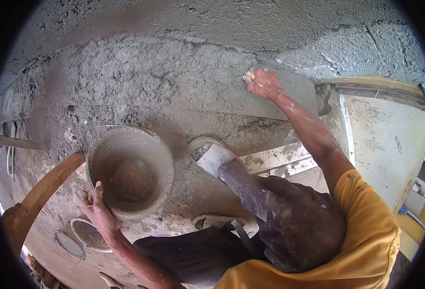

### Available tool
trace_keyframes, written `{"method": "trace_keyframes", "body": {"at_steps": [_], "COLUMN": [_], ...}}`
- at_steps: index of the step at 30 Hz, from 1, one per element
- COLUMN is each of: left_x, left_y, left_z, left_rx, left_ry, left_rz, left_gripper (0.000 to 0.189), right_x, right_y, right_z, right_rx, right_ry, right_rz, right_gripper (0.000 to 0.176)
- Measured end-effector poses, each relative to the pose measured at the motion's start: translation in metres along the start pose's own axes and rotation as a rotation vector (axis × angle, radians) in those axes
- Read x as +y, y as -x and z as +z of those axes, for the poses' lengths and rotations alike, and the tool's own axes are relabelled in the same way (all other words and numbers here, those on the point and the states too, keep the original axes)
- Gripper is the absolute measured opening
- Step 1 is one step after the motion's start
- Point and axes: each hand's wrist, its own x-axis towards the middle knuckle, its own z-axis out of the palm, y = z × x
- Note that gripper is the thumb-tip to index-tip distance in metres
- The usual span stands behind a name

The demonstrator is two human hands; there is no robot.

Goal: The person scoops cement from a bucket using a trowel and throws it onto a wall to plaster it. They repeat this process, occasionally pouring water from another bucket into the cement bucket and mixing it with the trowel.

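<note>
My right hand (265, 84) is closed around the yellowish handle (250, 75) of a tool. It lies against the wet grey mortar (212, 72), where the surface looks smoother; the tool's working part cannot be made out. Rough, lumpy mortar covers the stretch to the left. My left hand (99, 212) is at the near left side of a mortar-caked bucket (167, 168). Its fingers are spread, and one reaches up to the rim. Grey residue coats the inside of the bucket, and a thin wire handle shows at its far edge.
A curved wooden piece (49, 185) stands left of the bucket. Smaller bowl-like containers (85, 236) sit below it. My foot in a pale shoe (215, 156) is beside the bucket. White splattered boards (280, 159) run behind my leg, and a pale panel (386, 135) stands at right.
</note>
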Motion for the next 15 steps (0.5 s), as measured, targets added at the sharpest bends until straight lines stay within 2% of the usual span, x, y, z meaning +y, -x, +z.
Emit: {"method": "trace_keyframes", "body": {"at_steps": [2,3,5,6,8,11,13,15], "left_x": [0.014,-0.009,0.004,0.008,0.002,-0.002,-0.014,-0.023], "left_y": [-0.001,0.018,0.018,0.019,0.021,0.022,0.016,0.012], "left_z": [0.019,0.054,0.072,0.087,0.105,0.131,0.139,0.142], "left_rx": [-0.038,-0.110,-0.120,-0.022,0.007,-0.063,-0.154,-0.135], "left_ry": [0.008,0.053,0.046,-0.006,-0.125,-0.117,-0.102,-0.094], "left_rz": [0.023,-0.057,0.007,0.097,0.160,0.183,0.134,0.141], "left_gripper": [0.050,0.046,0.040,0.033,0.031,0.040,0.063,0.062], "right_x": [-0.015,0.028,0.012,0.005,0.005,0.007,-0.004,-0.020], "right_y": [0.005,0.042,0.045,0.042,0.052,0.061,0.073,0.090], "right_z": [0.004,-0.020,-0.013,-0.012,-0.015,-0.024,-0.043,-0.057], "right_rx": [0.038,0.006,0.038,0.061,0.084,0.092,0.077,0.110], "right_ry": [-0.056,0.046,0.022,0.006,0.006,0.020,0.017,0.026], "right_rz": [0.008,0.065,0.059,0.062,0.086,0.071,0.064,-0.005], "right_gripper": [0.042,0.042,0.043,0.044,0.045,0.045,0.043,0.041]}}
